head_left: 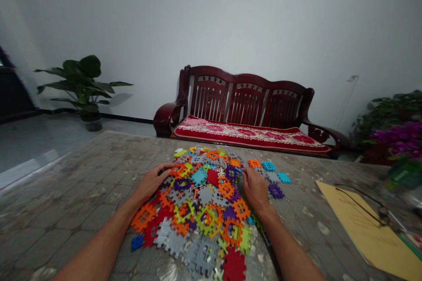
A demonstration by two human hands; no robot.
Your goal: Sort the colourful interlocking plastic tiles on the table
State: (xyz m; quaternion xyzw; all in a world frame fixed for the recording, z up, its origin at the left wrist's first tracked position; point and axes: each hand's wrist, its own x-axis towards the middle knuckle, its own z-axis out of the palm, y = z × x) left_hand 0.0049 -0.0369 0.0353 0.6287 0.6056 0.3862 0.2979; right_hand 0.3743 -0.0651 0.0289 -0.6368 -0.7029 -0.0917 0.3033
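A broad pile of flat plastic interlocking building pieces lies on the table, with notched edges in several colours. My left hand (154,183) rests at the pile's left side, fingers stretched loosely over an orange piece (178,170). On the right side, my right hand (255,186) is closed in a pinch, with a small blue piece (238,170) at its fingertips. Between the hands are a light blue piece (199,176), a red piece (212,178) and a grey piece (205,195). A dark purple piece (231,173) sits just left of the right fingertips.
Several loose pieces, among them a purple one (276,191), lie right of the pile. Farther right are a yellow envelope (365,232) with glasses (382,216) on it and purple flowers (400,140). Behind the table (89,184) stands a wooden bench (247,96); a potted plant (87,83) is left.
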